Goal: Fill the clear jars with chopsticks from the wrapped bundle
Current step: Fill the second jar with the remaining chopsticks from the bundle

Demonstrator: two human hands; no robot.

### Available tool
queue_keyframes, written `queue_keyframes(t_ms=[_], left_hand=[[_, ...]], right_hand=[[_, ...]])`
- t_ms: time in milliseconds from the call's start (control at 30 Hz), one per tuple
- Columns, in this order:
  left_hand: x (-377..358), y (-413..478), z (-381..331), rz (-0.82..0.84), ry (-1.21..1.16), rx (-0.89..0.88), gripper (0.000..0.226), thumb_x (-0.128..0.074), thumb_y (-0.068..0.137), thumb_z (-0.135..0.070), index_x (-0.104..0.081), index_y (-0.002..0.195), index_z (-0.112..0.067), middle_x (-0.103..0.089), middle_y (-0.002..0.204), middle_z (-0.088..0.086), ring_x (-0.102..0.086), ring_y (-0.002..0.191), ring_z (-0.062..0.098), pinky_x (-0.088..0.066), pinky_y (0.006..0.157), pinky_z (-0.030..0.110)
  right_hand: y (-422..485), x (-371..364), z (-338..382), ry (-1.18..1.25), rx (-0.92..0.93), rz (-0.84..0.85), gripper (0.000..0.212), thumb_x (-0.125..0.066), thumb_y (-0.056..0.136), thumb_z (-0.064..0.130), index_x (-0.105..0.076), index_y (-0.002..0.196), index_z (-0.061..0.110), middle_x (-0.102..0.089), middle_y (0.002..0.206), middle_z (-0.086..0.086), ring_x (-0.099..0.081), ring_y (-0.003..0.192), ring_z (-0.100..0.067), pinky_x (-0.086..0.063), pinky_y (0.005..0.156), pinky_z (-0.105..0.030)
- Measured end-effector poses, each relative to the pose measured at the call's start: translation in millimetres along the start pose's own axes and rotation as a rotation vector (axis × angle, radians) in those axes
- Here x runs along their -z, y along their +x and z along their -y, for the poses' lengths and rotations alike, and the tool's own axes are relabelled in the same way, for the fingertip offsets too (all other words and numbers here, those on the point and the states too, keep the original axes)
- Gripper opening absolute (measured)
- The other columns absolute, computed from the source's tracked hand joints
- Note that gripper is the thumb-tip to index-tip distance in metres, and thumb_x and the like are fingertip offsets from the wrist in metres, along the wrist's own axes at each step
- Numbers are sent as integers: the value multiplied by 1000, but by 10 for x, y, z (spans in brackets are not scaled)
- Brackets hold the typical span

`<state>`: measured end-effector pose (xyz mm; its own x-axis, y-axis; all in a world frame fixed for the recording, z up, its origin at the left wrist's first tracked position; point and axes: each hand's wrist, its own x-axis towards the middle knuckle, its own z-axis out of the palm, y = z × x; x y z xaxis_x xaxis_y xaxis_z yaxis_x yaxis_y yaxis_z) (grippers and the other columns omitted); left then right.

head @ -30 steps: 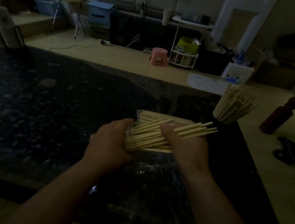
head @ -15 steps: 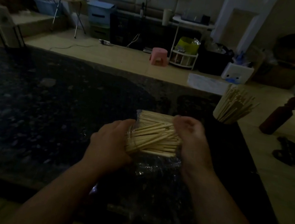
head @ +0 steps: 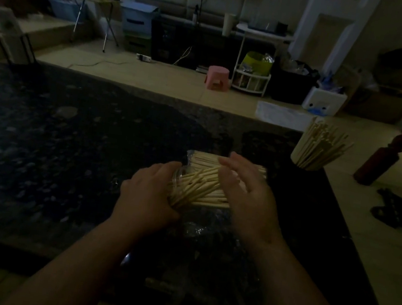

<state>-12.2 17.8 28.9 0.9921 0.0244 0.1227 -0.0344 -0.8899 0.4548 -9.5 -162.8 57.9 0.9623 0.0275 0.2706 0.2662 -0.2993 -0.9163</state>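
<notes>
My left hand (head: 147, 196) grips a clear jar (head: 178, 177) held on its side, with pale wooden chopsticks (head: 200, 188) sticking out of its mouth to the right. My right hand (head: 248, 192) is flat, fingers straight, its palm against the free ends of those chopsticks. Just behind lies the wrapped bundle (head: 204, 158) of chopsticks in clear plastic on the dark stone counter (head: 66, 149). A second jar (head: 316, 148), upright and packed with chopsticks, stands at the counter's right edge. Most of the tilted jar is hidden by my left hand.
Crumpled clear wrap (head: 197, 229) lies on the counter below my hands. Beyond the counter's far edge are a pink stool (head: 217, 78), a white wire rack (head: 251, 82) and a dark red post (head: 391, 153) to the right. The room is dim.
My right hand let go of the long sticking-out chopsticks and flattened against their ends; they now reach much less far to the right. My left hand kept its grip.
</notes>
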Motion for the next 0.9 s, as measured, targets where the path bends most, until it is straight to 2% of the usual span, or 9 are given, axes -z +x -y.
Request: queue_keyframes(t_ms=[100, 233, 300, 400, 500, 567, 667, 767, 900], left_hand=[[6, -7, -7, 14, 42, -2, 98, -76, 63, -56, -27, 146, -38, -41, 143, -9, -39, 129, 19, -37, 102, 46], [9, -1, -23, 33, 68, 0, 100, -77, 63, -54, -24, 147, -39, -40, 143, -10, -38, 129, 18, -36, 104, 45], [1, -3, -40, 35, 90, -5, 99, -77, 64, -54, -22, 146, -41, -39, 143, -12, -38, 129, 16, -35, 104, 44], [-13, -15, -58, 37, 117, -31, 95, -74, 67, -55, -22, 145, -42, -38, 143, -13, -37, 129, 15, -34, 103, 43], [-20, -27, -58, 16, 132, -42, 92, -74, 67, -56, -25, 144, -43, -40, 141, -14, -39, 127, 15, -34, 101, 42], [-20, -25, -49, 11, 135, -45, 92, -74, 66, -55, -25, 143, -44, -41, 139, -15, -39, 126, 15, -35, 100, 42], [-21, -23, -35, 8, 124, -28, 91, -73, 67, -56, -25, 143, -44, -41, 139, -14, -39, 126, 15, -35, 100, 43], [-23, -29, -28, -45, 125, 8, 91, -71, 66, -62, -27, 143, -43, -43, 139, -13, -41, 126, 16, -37, 98, 44], [-8, -29, -29, -31, 93, 98, 87, -72, 68, -56, -28, 142, -42, -43, 138, -10, -40, 126, 20, -36, 98, 47]], right_hand=[[-32, -9, 9, -63, 88, 70, 32, -50, 88, 45, -69, 111, 33, -65, 115, 19, -56, 111, 5, -45, 98, -23], [-44, 6, 18, -53, 91, 94, 33, -46, 87, 55, -61, 114, 44, -60, 116, 27, -54, 112, 4, -46, 99, -29], [-44, 20, 43, -266, 172, 116, 42, -48, 85, 58, -54, 124, 44, -51, 118, 32, -48, 114, 4, -41, 99, -25], [-51, 1, 27, -589, 244, 201, 55, -44, 85, 63, -50, 134, 38, -51, 129, 17, -42, 118, -3, -33, 96, -21], [-62, -15, -23, -603, 234, 212, 35, -43, 92, 49, -64, 110, 28, -61, 108, 10, -51, 97, -8, -40, 82, -24], [-51, -9, -38, -602, 229, 187, 24, -48, 96, 39, -65, 93, 21, -60, 90, 6, -52, 84, -11, -42, 73, -29], [-33, 35, -32, -590, 201, 127, 18, -54, 94, 29, -63, 85, 17, -59, 82, 5, -52, 78, -12, -42, 69, -32], [-25, 64, -43, -744, 249, 78, 22, -51, 90, 34, -62, 78, 20, -58, 78, 6, -52, 78, -15, -41, 71, -35], [-9, 75, -138, -891, 299, 39, 23, -54, 80, 44, -71, 75, 30, -55, 78, 13, -51, 84, -17, -28, 74, -32]])
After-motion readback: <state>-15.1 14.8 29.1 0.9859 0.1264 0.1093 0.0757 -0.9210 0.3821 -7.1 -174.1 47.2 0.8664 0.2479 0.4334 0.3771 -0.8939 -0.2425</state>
